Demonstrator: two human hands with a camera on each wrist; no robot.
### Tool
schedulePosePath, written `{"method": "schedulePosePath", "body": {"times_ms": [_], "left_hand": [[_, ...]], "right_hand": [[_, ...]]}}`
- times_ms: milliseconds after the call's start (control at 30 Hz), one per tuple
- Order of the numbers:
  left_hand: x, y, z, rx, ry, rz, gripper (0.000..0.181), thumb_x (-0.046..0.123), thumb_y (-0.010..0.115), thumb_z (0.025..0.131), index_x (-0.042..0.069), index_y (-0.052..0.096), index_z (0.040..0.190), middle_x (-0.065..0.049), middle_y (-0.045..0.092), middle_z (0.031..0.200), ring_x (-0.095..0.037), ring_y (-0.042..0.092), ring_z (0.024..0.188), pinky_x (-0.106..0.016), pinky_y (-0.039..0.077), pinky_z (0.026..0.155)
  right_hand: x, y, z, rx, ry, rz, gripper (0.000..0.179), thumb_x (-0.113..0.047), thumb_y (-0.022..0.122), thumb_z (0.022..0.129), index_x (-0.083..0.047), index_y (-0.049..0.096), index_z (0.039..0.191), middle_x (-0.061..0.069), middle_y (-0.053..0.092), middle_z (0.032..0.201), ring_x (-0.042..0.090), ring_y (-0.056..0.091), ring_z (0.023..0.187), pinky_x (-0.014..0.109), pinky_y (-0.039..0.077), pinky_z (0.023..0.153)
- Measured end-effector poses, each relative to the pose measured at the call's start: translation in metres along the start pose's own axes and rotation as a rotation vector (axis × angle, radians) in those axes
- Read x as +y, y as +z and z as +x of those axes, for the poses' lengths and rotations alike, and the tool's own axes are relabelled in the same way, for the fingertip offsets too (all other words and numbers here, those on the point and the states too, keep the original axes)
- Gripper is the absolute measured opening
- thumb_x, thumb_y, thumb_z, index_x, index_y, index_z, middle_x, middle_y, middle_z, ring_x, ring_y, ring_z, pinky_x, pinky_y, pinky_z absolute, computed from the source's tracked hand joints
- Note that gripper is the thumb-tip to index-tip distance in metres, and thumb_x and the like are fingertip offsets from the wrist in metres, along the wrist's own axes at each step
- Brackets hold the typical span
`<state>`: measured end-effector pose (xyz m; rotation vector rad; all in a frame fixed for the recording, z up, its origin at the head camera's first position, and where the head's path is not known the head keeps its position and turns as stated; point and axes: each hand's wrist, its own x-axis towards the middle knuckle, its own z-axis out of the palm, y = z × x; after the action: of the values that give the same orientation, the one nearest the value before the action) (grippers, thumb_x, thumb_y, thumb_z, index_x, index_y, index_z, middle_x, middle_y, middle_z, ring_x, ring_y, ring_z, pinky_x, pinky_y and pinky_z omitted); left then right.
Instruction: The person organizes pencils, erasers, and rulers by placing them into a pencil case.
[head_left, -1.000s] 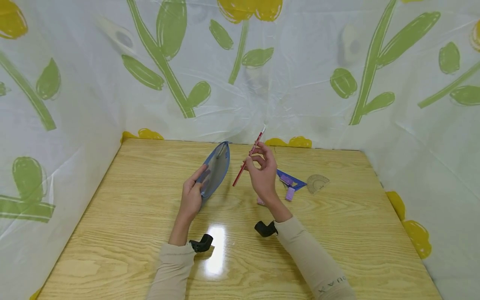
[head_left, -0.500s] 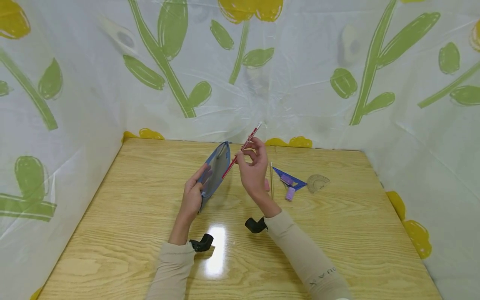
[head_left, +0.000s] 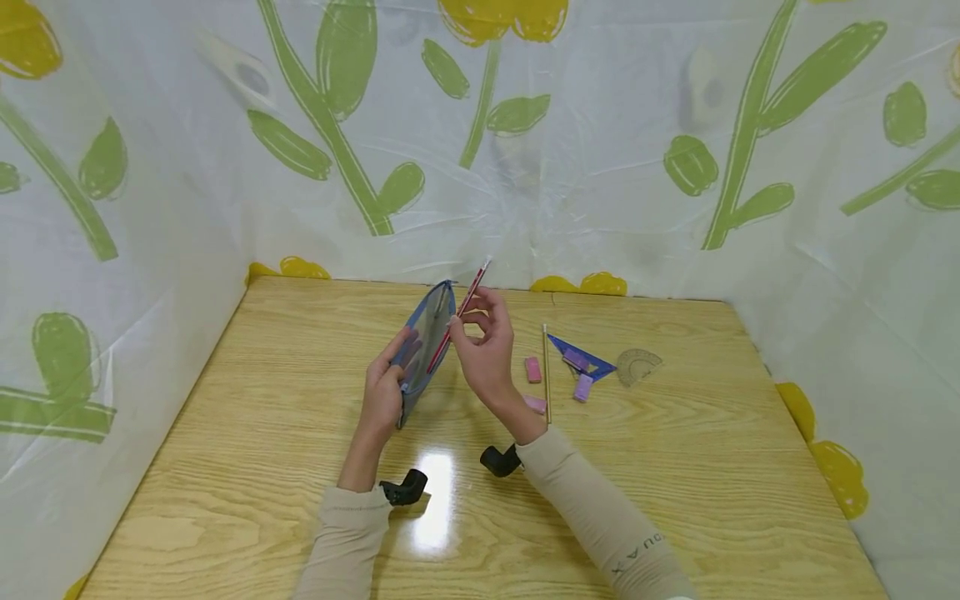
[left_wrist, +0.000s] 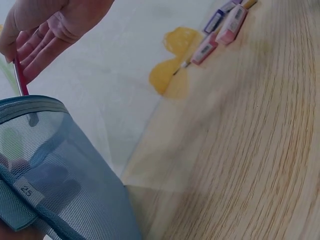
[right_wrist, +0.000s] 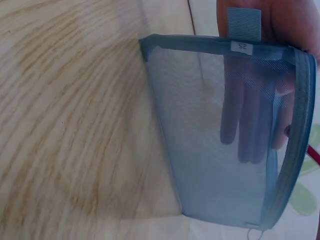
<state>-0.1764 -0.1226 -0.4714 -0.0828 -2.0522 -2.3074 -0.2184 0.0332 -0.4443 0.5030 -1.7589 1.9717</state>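
My left hand (head_left: pixel 382 393) grips a blue mesh zip pouch (head_left: pixel 427 337) by its near end, tilted above the table with its zip mouth parted towards the right. Through the see-through mesh (right_wrist: pixel 200 130) in the right wrist view, the left fingers (right_wrist: pixel 250 125) show behind it. My right hand (head_left: pixel 486 354) pinches a red patterned pencil (head_left: pixel 472 292) between thumb and fingers, its white eraser end up. The pencil's lower tip is just inside the pouch mouth, seen in the right wrist view. In the left wrist view the right hand (left_wrist: pixel 55 30) hovers above the zip edge.
Right of my right hand lie a gold pencil (head_left: pixel 547 375), pink erasers (head_left: pixel 533 369), purple erasers (head_left: pixel 582 387), a blue set square (head_left: pixel 598 368) and a clear protractor (head_left: pixel 637 367). Flower-printed white sheeting (head_left: pixel 480 208) walls the wooden table (head_left: pixel 262 400) at back and sides.
My right hand has carried the red pencil leftwards, and its lower tip has entered the pouch mouth. The gold pencil and pink erasers came into sight. My left hand stays nearly still.
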Motion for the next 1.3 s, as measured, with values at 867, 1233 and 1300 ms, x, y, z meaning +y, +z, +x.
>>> {"method": "schedulePosePath", "body": {"times_ms": [867, 1233, 1300], "left_hand": [[0.0, 0.006, -0.004, 0.004, 0.039, -0.012, 0.065, -0.007, 0.021, 0.093, -0.003, 0.031, 0.157, -0.023, 0.037, 0.16, -0.037, 0.036, 0.148, -0.056, 0.028, 0.122], [0.001, 0.005, -0.005, 0.009, 0.046, -0.018, 0.064, -0.007, 0.02, 0.094, -0.004, 0.03, 0.157, -0.024, 0.036, 0.16, -0.039, 0.036, 0.148, -0.056, 0.025, 0.124], [0.001, 0.005, -0.005, 0.01, 0.045, -0.017, 0.064, -0.007, 0.02, 0.094, -0.003, 0.03, 0.157, -0.024, 0.036, 0.16, -0.038, 0.036, 0.148, -0.055, 0.025, 0.124]], "right_hand": [[-0.037, 0.011, -0.009, -0.122, 0.047, -0.047, 0.037, 0.011, 0.058, 0.095, 0.015, 0.051, 0.131, 0.038, 0.055, 0.109, 0.05, 0.063, 0.087, 0.015, 0.056, 0.063], [-0.041, 0.011, -0.011, -0.14, 0.033, -0.078, 0.035, 0.01, 0.06, 0.095, 0.016, 0.053, 0.128, 0.034, 0.058, 0.106, 0.048, 0.065, 0.086, 0.018, 0.059, 0.062], [-0.042, 0.011, -0.011, -0.143, 0.026, -0.081, 0.034, 0.01, 0.059, 0.095, 0.016, 0.053, 0.128, 0.034, 0.058, 0.106, 0.048, 0.065, 0.086, 0.019, 0.059, 0.062]]}}
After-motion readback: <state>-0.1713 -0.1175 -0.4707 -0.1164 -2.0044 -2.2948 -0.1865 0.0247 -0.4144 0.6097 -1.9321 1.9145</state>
